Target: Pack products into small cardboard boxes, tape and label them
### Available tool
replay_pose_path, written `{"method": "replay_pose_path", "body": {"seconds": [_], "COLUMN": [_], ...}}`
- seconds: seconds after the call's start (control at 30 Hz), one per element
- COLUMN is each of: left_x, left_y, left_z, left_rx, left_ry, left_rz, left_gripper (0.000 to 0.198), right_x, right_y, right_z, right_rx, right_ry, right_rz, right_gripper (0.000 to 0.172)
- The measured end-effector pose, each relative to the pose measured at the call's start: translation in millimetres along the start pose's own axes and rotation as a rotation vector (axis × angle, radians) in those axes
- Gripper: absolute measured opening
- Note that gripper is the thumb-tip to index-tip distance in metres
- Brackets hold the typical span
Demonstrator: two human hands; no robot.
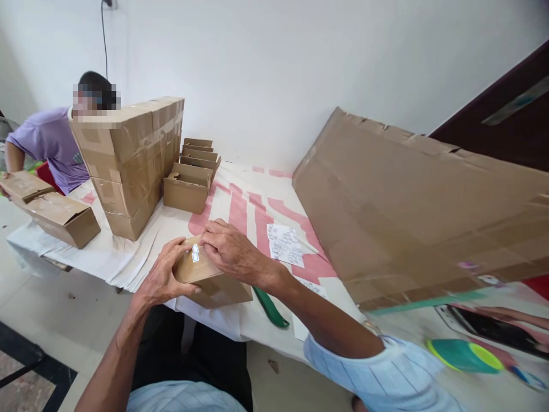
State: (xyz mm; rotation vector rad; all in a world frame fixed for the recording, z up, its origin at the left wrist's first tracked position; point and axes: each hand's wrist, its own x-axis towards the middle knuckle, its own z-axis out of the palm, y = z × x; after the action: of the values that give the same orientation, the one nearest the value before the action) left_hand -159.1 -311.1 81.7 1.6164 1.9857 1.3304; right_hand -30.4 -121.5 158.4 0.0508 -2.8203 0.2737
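Note:
A closed cardboard box (227, 290) sits at the near edge of the cloth-covered table in front of me. My left hand (165, 272) grips its left end, thumb along the near side and fingers over the top. Small white labels with blue borders (195, 253) are on the box's top, between my hands. My right hand (227, 247) rests on the top with its fingers bent and pressed together beside the labels; whatever is under the fingertips is hidden. A green curved strip-like object (272, 309) lies beside the box, under my right forearm.
Sheets of printed stickers (285, 245) lie right of the box. Open cartons (186, 191) stand behind, near a tall box stack (132, 166). A person in purple (55, 137) sits left by more boxes (64, 217). A large cardboard panel (412, 212) divides the right side; beyond it are another person's hand and a phone (493, 329).

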Motion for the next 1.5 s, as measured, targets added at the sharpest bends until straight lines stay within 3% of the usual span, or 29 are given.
{"method": "replay_pose_path", "body": {"seconds": [0.33, 0.47, 0.53, 0.6, 0.7, 0.83, 0.93, 1.0, 1.1, 1.2, 1.5], "left_x": [-0.6, -0.9, -2.7, -6.8, -17.2, -34.9, -48.2, -56.1, -63.0, -62.0, -50.6], "left_y": [0.8, 1.7, 0.8, -3.7, -18.7, -45.7, -64.0, -75.4, -90.9, -99.6, -105.2], "left_z": [-1.2, -0.9, -3.7, -10.5, -26.1, -44.7, -50.3, -52.3, -57.9, -66.7, -71.8], "left_rx": [-0.018, -0.022, -0.032, -0.036, -0.045, -0.082, -0.15, -0.212, -0.274, -0.29, -0.33], "left_ry": [-0.001, -0.009, -0.014, -0.023, -0.031, -0.036, 0.011, 0.077, 0.167, 0.173, 0.231], "left_rz": [0.022, 0.012, 0.003, -0.008, -0.07, -0.23, -0.33, -0.427, -0.532, -0.56, -0.612], "left_gripper": [0.08, 0.076, 0.073, 0.073, 0.094, 0.125, 0.126, 0.122, 0.109, 0.097, 0.094], "right_x": [9.1, 11.1, 10.4, 5.5, -14.6, -64.2, -103.7, -122.5, -134.0, -130.9, -111.8], "right_y": [-9.0, -9.9, -8.7, -5.3, 6.2, 29.1, 37.7, 34.1, 17.5, -1.1, -20.8], "right_z": [-7.8, -7.7, -10.6, -15.4, -18.0, 10.9, 53.7, 82.2, 113.3, 128.8, 133.7], "right_rx": [-0.123, -0.068, 0.068, 0.253, 0.448, 0.542, 0.642, 0.724, 0.85, 0.939, 1.068], "right_ry": [-0.176, -0.174, -0.074, 0.108, 0.378, 0.529, 0.537, 0.511, 0.479, 0.505, 0.575], "right_rz": [0.046, 0.045, 0.01, -0.014, 0.076, 0.428, 0.678, 0.764, 0.764, 0.711, 0.522], "right_gripper": [0.033, 0.03, 0.03, 0.028, 0.02, 0.016, 0.024, 0.026, 0.029, 0.029, 0.03]}}
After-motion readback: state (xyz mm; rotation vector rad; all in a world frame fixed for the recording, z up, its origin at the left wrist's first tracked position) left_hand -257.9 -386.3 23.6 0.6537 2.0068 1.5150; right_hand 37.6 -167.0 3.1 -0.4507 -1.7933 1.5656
